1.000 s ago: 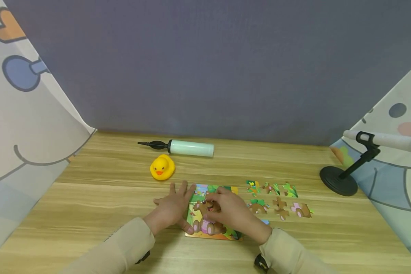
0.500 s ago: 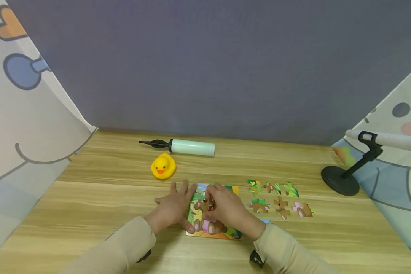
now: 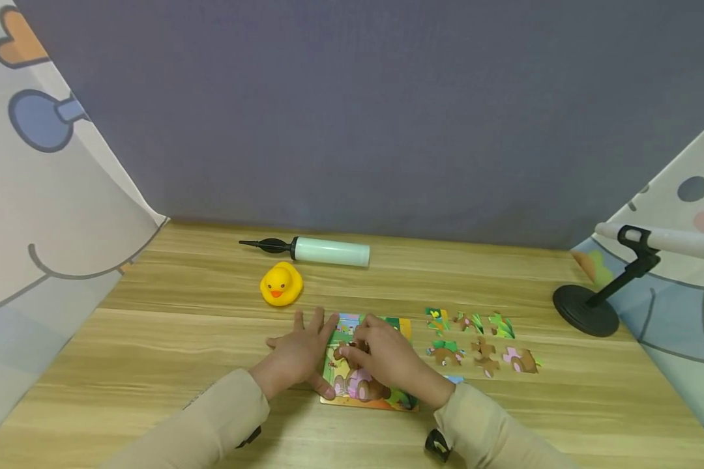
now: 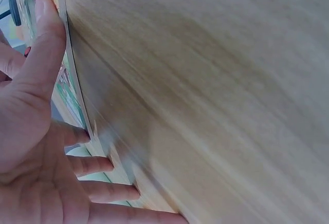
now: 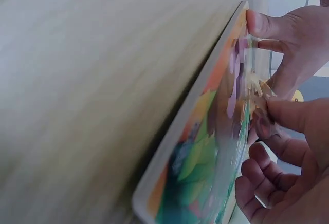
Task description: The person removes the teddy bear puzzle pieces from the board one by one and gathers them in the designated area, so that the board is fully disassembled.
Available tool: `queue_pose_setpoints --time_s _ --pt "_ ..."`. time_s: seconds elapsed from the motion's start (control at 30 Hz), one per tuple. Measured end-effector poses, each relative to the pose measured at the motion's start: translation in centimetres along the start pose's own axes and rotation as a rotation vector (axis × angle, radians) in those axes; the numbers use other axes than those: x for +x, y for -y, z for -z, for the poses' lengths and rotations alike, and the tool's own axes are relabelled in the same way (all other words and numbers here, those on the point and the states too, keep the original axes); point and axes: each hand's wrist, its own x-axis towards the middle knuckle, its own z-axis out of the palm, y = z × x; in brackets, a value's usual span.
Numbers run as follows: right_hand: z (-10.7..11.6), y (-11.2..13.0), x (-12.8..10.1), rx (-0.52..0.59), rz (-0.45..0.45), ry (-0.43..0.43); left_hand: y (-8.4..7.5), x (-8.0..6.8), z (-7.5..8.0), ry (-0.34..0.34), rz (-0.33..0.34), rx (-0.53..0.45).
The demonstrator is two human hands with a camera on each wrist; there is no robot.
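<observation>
1. Two hands work at one puzzle board (image 3: 366, 384), which lies flat on the tabletop (image 3: 170, 339) near its front edge, centre. The board is a rectangle; its long axis runs away from the person, toward the back wall.
2. Left hand (image 3: 298, 355): released, fingers straight and spread, palm down. Its thumb lies along the board's left edge; the fingers rest on the tabletop just beside it. Left wrist view confirms the thumb (image 4: 43, 44) against the board's rim.
3. Right hand (image 3: 387, 355): fingers curled, pinching a brown puzzle piece (image 3: 347, 350) over the board's upper middle. In the right wrist view the piece (image 5: 259, 108) sits between thumb and fingertip, touching the board face.
4. Loose puzzle pieces (image 3: 481, 339) lie in two rows to the right of the board, apart from it.
5. Yellow rubber duck (image 3: 281, 284) sits behind the board, beak toward the person. An air pump (image 3: 317, 250) lies behind the duck, long axis left to right, black nozzle pointing left.
6. Black stand (image 3: 592, 306) at far right.
</observation>
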Motion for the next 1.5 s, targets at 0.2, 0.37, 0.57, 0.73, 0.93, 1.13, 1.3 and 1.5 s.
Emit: queue_pose_setpoints --time_s 0.2,0.37,0.57,0.73,0.93,1.13,1.3,1.5 --pt "0.1 0.3 0.5 -0.024 -0.021 -0.026 -0.1 0.0 0.1 -0.008 -0.006 0.015" --pt "0.6 -0.6 0.8 -0.108 -0.053 -0.062 -0.1 -0.1 0.2 -0.011 -0.007 0.006" --pt "1.2 -1.6 0.5 -0.161 -0.055 -0.024 0.0 -0.2 0.1 -0.014 -0.011 0.008" --pt "1.2 -2.1 0.1 -0.205 0.015 0.001 0.0 -0.3 0.1 -0.023 -0.010 0.012" --pt "1.2 -2.4 0.1 -0.193 0.065 -0.014 0.0 -0.3 0.1 -0.023 -0.014 -0.005" --pt "1.4 -2.6 0.3 -0.122 0.055 0.013 0.0 -0.3 0.0 -0.027 -0.022 -0.010" --pt "1.6 -3.1 0.2 -0.117 0.060 0.013 0.1 -0.2 0.0 -0.022 -0.022 -0.010" --pt "2.3 -3.7 -0.5 -0.142 0.050 0.024 0.2 -0.2 -0.1 -0.021 -0.022 -0.023"
